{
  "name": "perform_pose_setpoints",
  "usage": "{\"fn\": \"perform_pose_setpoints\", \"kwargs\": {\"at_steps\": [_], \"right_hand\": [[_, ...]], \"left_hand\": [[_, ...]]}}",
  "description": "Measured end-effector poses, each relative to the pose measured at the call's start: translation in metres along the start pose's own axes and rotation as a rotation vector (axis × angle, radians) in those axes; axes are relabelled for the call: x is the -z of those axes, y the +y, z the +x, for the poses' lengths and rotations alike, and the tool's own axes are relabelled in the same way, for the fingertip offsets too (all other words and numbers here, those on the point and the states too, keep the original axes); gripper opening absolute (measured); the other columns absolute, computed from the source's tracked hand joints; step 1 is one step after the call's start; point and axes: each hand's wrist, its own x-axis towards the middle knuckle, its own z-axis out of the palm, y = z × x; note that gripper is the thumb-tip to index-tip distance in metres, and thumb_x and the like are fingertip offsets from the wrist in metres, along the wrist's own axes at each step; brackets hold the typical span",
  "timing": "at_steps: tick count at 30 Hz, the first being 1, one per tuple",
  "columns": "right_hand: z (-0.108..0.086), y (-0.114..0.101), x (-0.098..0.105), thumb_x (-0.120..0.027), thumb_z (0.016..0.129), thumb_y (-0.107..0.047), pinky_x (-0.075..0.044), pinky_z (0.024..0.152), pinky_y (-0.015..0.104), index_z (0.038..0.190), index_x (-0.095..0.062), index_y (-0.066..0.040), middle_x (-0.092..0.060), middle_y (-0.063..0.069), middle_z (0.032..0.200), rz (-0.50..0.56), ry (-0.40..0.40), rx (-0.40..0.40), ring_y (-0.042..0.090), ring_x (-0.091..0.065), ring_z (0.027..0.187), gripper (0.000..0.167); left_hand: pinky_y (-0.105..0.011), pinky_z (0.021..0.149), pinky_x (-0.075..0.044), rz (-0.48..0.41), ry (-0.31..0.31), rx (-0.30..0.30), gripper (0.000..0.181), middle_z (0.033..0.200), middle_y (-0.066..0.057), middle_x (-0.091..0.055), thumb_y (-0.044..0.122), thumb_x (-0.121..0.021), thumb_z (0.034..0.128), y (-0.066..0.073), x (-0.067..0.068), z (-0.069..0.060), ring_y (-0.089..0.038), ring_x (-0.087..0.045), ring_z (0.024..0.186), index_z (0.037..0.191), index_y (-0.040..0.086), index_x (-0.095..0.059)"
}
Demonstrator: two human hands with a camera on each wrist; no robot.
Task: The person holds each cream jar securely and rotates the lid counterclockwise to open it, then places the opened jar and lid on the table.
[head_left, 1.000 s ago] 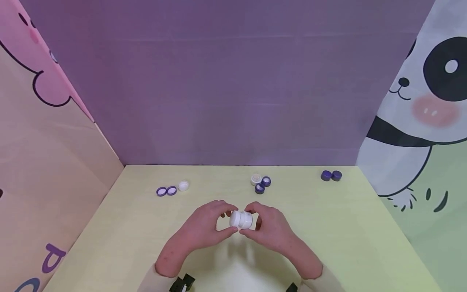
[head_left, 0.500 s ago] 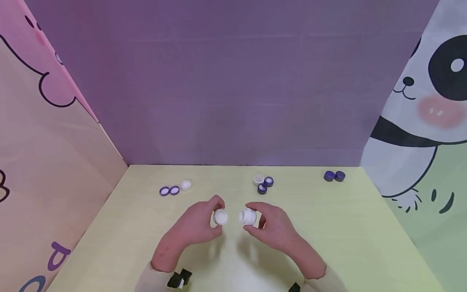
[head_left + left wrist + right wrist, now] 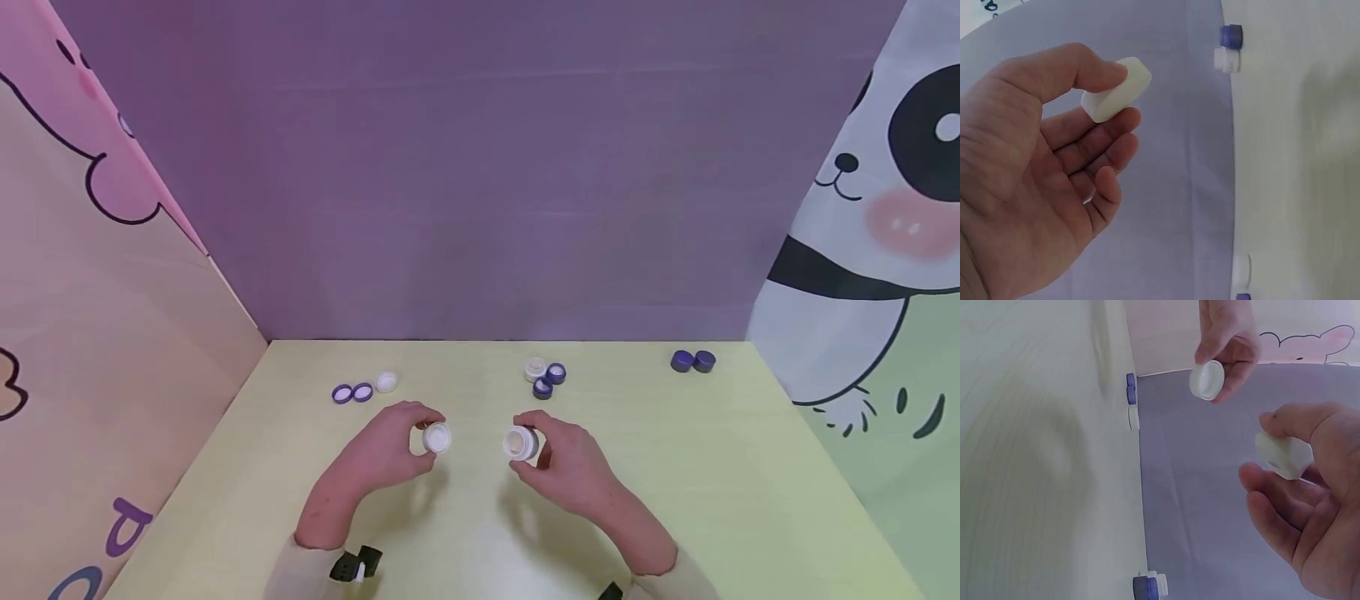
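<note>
My left hand (image 3: 392, 443) pinches a round white lid (image 3: 437, 437) between thumb and fingers, its hollow inner side turned toward the head camera. In the left wrist view the lid (image 3: 1117, 90) is seen edge-on under the thumb. My right hand (image 3: 564, 460) grips a small white jar (image 3: 521, 443) by its sides, its mouth facing the head camera. Both hands are above the table, with a gap between lid and jar. The right wrist view shows the jar (image 3: 1283, 454) close up and the lid (image 3: 1207, 380) farther off.
At the table's back left lie two purple-rimmed lids (image 3: 352, 392) and a white lid (image 3: 386, 382). A white jar (image 3: 535, 369) stands against two small purple jars (image 3: 549, 381) at the back middle. Two purple pieces (image 3: 693, 361) sit at back right. A purple wall (image 3: 495, 192) rises behind.
The white lid and jar were together a second ago and have come apart. My left hand has moved left with the lid; the jar has turned its mouth toward the head camera.
</note>
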Motion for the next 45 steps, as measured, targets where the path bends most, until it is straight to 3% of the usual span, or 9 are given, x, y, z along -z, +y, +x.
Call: {"fn": "perform_pose_setpoints", "kwargs": {"at_steps": [5,11,16,26,36,45], "right_hand": [[0.001,0.002,-0.002,-0.087,0.071,-0.017,-0.046,0.058,0.022,0.111,-0.065,-0.016,-0.054,-0.014,0.097,0.028,0.078,0.027,0.008,-0.053,0.057,0.046],[0.003,0.002,-0.001,-0.088,0.068,-0.017,-0.047,0.061,0.024,0.105,-0.067,-0.017,-0.052,-0.014,0.094,0.052,0.151,-0.002,0.015,-0.056,0.066,0.043],[0.000,0.007,0.001,-0.088,0.069,-0.014,-0.050,0.064,0.028,0.105,-0.068,-0.019,-0.055,-0.016,0.094,0.055,0.148,-0.007,0.014,-0.058,0.071,0.042],[-0.012,0.020,0.012,-0.088,0.069,-0.016,-0.047,0.062,0.025,0.104,-0.068,-0.020,-0.057,-0.015,0.090,0.051,0.108,-0.054,0.012,-0.057,0.068,0.040],[-0.023,0.031,0.020,-0.088,0.070,-0.018,-0.047,0.060,0.024,0.105,-0.068,-0.018,-0.058,-0.014,0.089,0.029,0.069,-0.083,0.016,-0.057,0.067,0.040],[-0.030,0.036,0.023,-0.087,0.072,-0.020,-0.046,0.061,0.024,0.107,-0.069,-0.016,-0.059,-0.013,0.091,-0.004,0.051,-0.091,0.007,-0.054,0.065,0.040]], "left_hand": [[-0.040,0.086,-0.048,-0.024,0.007,0.036,0.041,0.105,0.006,-0.065,0.003,-0.075,0.0731,-0.022,-0.001,-0.002,-0.017,-0.059,0.100,0.113,0.010,-0.067],[-0.044,0.085,-0.047,-0.027,0.066,0.033,0.040,0.107,0.003,-0.060,0.011,-0.084,0.0721,-0.049,0.009,-0.002,-0.023,-0.055,0.101,0.109,0.012,-0.071],[-0.040,0.077,-0.047,-0.033,0.091,0.053,0.040,0.098,0.004,-0.061,0.008,-0.086,0.0707,-0.073,0.018,-0.002,-0.021,-0.053,0.091,0.107,0.010,-0.070],[-0.035,0.069,-0.048,-0.036,0.126,0.222,0.041,0.095,-0.006,-0.058,0.017,-0.085,0.0747,-0.121,0.027,-0.009,-0.025,-0.054,0.088,0.110,0.005,-0.066],[-0.031,0.064,-0.047,-0.081,0.160,0.352,0.052,0.090,-0.007,-0.058,0.033,-0.084,0.0767,-0.166,0.021,-0.003,-0.023,-0.052,0.082,0.110,-0.002,-0.064],[-0.031,0.067,-0.047,-0.057,0.078,0.443,0.052,0.092,-0.010,-0.059,0.031,-0.082,0.0796,-0.184,0.023,0.001,-0.025,-0.054,0.082,0.113,-0.004,-0.060]]}}
